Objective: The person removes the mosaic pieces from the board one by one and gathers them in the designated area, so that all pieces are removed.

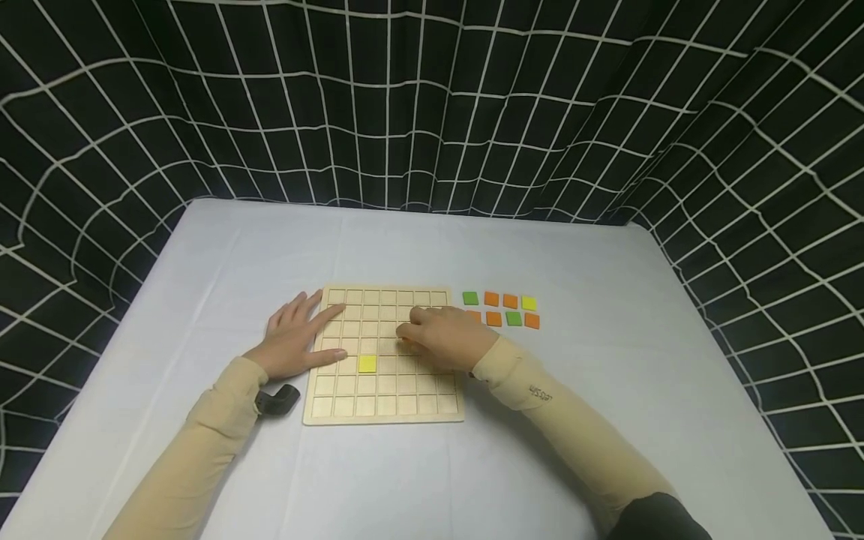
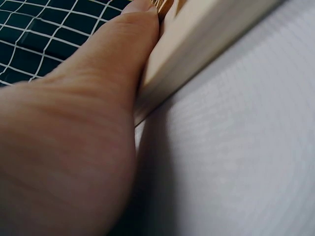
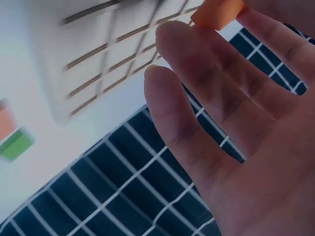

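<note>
A wooden grid board [image 1: 365, 406] lies on the table, its square cells bounded by raised strips. One yellow square tile [image 1: 367, 364] sits in a cell left of the board's middle. My left hand [image 1: 290, 343] rests over the board's left edge, thumb and forefinger stretched onto the cells. The left wrist view shows its thumb side against the board's edge [image 2: 182, 56]. Above the right half of the board, my right hand [image 1: 451, 337] pinches an orange square tile [image 3: 216, 14] at its fingertips. Most of that tile is hidden in the head view.
Two rows of loose tiles lie right of the board: orange ones [image 1: 491, 298], green ones [image 1: 514, 319] and a yellow one [image 1: 529, 303]. A white cloth [image 1: 378, 480] covers the table. Black curtains with a white grid [image 1: 405, 112] stand behind and at both sides.
</note>
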`<move>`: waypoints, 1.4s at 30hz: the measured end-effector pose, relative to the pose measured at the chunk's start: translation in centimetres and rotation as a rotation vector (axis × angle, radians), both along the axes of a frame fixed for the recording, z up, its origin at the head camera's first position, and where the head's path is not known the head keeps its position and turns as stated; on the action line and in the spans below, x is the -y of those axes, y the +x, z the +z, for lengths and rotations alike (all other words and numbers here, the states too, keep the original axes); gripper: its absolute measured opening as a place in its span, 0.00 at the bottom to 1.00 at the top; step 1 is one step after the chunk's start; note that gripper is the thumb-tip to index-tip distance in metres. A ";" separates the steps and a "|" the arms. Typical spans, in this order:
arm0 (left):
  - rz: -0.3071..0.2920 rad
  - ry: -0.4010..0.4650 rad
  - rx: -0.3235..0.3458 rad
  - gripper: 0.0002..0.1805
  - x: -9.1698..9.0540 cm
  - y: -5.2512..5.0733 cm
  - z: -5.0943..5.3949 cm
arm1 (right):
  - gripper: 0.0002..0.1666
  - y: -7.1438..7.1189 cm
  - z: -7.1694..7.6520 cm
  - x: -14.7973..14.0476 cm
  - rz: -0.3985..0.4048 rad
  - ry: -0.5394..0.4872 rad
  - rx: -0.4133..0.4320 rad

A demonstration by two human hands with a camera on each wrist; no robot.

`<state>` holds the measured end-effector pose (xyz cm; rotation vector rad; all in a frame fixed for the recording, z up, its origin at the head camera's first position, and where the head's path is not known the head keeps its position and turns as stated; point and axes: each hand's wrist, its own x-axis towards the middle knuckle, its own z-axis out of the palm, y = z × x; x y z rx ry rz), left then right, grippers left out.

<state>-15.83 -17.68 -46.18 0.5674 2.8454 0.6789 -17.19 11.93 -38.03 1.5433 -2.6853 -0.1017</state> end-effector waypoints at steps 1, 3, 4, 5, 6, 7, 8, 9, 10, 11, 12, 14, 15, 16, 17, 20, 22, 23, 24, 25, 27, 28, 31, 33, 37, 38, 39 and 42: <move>0.000 -0.003 0.002 0.47 0.0 0.0 0.0 | 0.07 0.1 0.0 -0.5 -0.010 -0.001 -0.002; 0.001 -0.005 0.006 0.47 0.1 0.0 0.1 | 0.06 0.3 0.0 -1.4 -0.027 -0.011 -0.006; 0.001 -0.007 0.008 0.47 0.1 0.0 0.1 | 0.05 0.5 0.0 -1.8 -0.036 -0.020 -0.002; 0.002 -0.007 0.010 0.47 0.1 0.1 0.1 | 0.05 0.6 -0.1 -2.2 -0.040 -0.027 -0.006; 0.002 -0.007 0.010 0.47 0.1 0.1 0.1 | 0.04 0.7 -0.2 -2.6 -0.040 -0.036 -0.014; 0.001 -0.009 0.010 0.47 0.2 0.1 0.1 | 0.04 0.8 -0.3 -3.0 -0.040 -0.046 -0.019; 0.001 -0.010 0.011 0.47 0.2 0.1 0.1 | 0.04 0.9 -0.4 -3.4 -0.040 -0.059 -0.021; 0.002 -0.010 0.012 0.47 0.1 0.1 0.1 | 0.04 0.9 -0.6 -3.8 -0.039 -0.073 -0.025; 0.002 -0.011 0.013 0.47 0.2 0.1 0.1 | 0.04 1.0 -0.7 -4.1 -0.040 -0.076 -0.025; 0.003 -0.012 0.013 0.46 0.2 0.2 0.2 | 0.04 1.0 -0.7 -4.5 -0.041 -0.081 -0.029; 0.003 -0.013 0.013 0.46 0.2 0.2 0.2 | 0.04 1.1 -0.7 -4.9 -0.047 -0.092 -0.024; 0.004 -0.016 0.015 0.46 0.1 0.2 0.3 | 0.05 1.2 -0.8 -5.7 -0.064 -0.102 -0.014; 0.005 -0.015 0.016 0.46 0.1 0.3 0.4 | 0.05 1.3 -0.8 -6.0 -0.076 -0.106 -0.007; 0.006 -0.014 0.017 0.46 0.1 0.3 0.5 | 0.04 1.4 -0.8 -6.4 -0.091 -0.107 -0.004; 0.005 -0.015 0.017 0.46 0.1 0.3 0.6 | 0.04 1.5 -0.8 -6.8 -0.104 -0.113 -0.004; 0.002 -0.001 0.021 0.46 -0.1 0.3 1.0 | 0.03 2.0 -1.0 -7.8 -0.146 -0.117 -0.009; 0.000 0.002 0.022 0.46 -0.1 0.3 1.2 | 0.05 2.3 -1.2 -8.6 -0.166 -0.119 -0.015; -0.002 0.002 0.021 0.46 -0.2 0.3 1.2 | 0.06 2.4 -1.3 -8.9 -0.175 -0.118 -0.016; -0.003 0.003 0.022 0.46 -0.2 0.3 1.2 | 0.07 2.5 -1.4 -9.3 -0.182 -0.117 -0.014; -0.003 -0.001 0.023 0.46 -0.2 0.3 1.2 | 0.08 2.7 -1.5 -9.6 -0.189 -0.117 -0.010; -0.004 -0.008 0.023 0.45 -0.2 0.2 1.0 | 0.10 2.9 -1.6 -10.2 -0.200 -0.117 0.000; -0.005 -0.008 0.024 0.45 -0.2 0.2 1.0 | 0.10 3.0 -1.7 -10.5 -0.207 -0.116 0.006; -0.003 -0.008 0.024 0.46 -0.2 0.2 0.9 | 0.12 3.3 -1.8 -11.2 -0.218 -0.121 0.017; -0.004 -0.005 0.022 0.46 -0.3 0.3 1.0 | 0.12 3.4 -2.0 -11.6 -0.216 -0.125 0.012; -0.004 -0.003 0.022 0.46 -0.3 0.4 1.0 | 0.13 3.7 -2.1 -12.1 -0.216 -0.129 0.007; -0.004 -0.004 0.021 0.46 -0.3 0.4 1.0 | 0.13 3.8 -2.2 -12.2 -0.220 -0.124 0.008; -0.003 -0.004 0.022 0.46 -0.3 0.4 1.0 | 0.13 3.8 -2.2 -12.2 -0.230 -0.117 0.013; -0.001 -0.008 0.024 0.46 -0.3 0.4 0.9 | 0.14 4.0 -2.4 -12.2 -0.255 -0.093 0.034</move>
